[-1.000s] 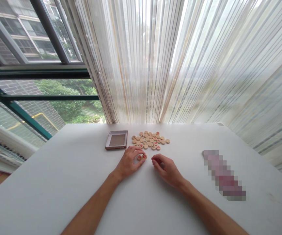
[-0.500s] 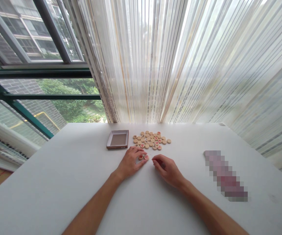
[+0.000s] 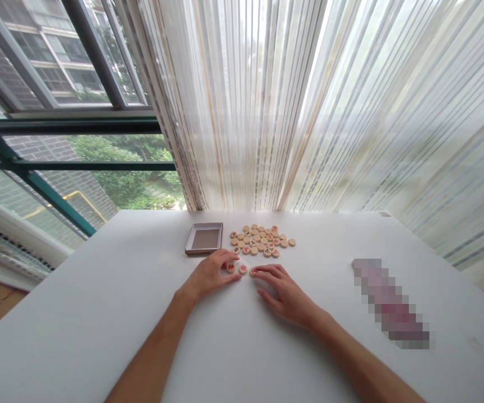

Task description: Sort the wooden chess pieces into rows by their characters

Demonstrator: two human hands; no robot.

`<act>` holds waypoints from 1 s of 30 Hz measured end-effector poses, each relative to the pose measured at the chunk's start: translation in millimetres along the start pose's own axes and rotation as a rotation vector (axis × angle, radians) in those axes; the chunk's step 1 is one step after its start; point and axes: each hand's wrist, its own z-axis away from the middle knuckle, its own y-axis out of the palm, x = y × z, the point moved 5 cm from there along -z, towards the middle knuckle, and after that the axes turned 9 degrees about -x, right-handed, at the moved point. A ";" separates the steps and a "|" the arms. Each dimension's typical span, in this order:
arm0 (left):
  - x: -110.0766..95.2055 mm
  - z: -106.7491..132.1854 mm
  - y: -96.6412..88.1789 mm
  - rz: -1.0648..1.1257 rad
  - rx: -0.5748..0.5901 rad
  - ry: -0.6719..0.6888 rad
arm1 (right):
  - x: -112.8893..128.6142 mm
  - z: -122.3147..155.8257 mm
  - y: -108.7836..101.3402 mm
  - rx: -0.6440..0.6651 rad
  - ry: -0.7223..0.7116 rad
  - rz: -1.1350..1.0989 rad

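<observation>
Three round wooden xiangqi pieces with red characters lie in a short row on the white table (image 3: 208, 347). My left hand (image 3: 210, 274) curves around the left piece (image 3: 231, 268), thumb and fingers apart. A middle piece (image 3: 243, 269) lies just beyond its thumb. On the right piece (image 3: 253, 272) rest the fingertips of my right hand (image 3: 282, 291), partly covering it; the thumb is spread away. Behind the row lies a loose cluster of xiangqi pieces (image 3: 260, 238), some showing red or black characters and many blank side up.
A shallow square box (image 3: 189, 244) with a grey-brown inside stands left of the cluster. At the right lies a long pixelated object (image 3: 393, 305). Striped sheer curtains (image 3: 246, 112) hang behind the table's far edge, with an open window at the left.
My left hand and its two pieces have shifted left. My right hand has gone from closed fingertips to spread fingers, and a third piece now shows under them.
</observation>
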 end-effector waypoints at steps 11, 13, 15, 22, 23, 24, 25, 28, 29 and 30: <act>-1.7 0.7 9.6 0.040 0.004 -0.033 | -1.6 0.5 4.0 0.027 -0.009 0.125; -1.2 0.8 9.8 0.044 0.004 -0.038 | -2.6 0.7 3.8 0.027 -0.001 0.139; -1.5 0.8 10.4 0.045 0.011 -0.046 | -2.8 0.9 3.5 0.034 0.005 0.146; -2.4 0.3 11.8 0.026 -0.008 -0.050 | -7.6 1.6 2.6 -0.023 -0.001 0.131; -2.2 0.2 12.0 0.019 -0.011 -0.049 | -10.1 1.1 1.1 -0.059 0.003 0.141; -2.1 0.1 12.1 0.011 -0.012 -0.047 | -13.0 0.6 -0.8 -0.097 0.012 0.159; -2.2 0.0 12.1 0.004 -0.011 -0.046 | -16.3 0.0 -3.2 -0.137 0.025 0.183; -3.4 -0.3 11.1 0.005 -0.001 -0.045 | -26.6 -1.1 -11.5 -0.240 0.082 0.266; -3.7 -0.3 10.3 0.009 0.005 -0.048 | -29.9 -1.0 -13.7 -0.262 0.100 0.291; -3.7 -0.2 9.2 0.014 0.011 -0.051 | -32.9 -0.7 -15.4 -0.274 0.116 0.314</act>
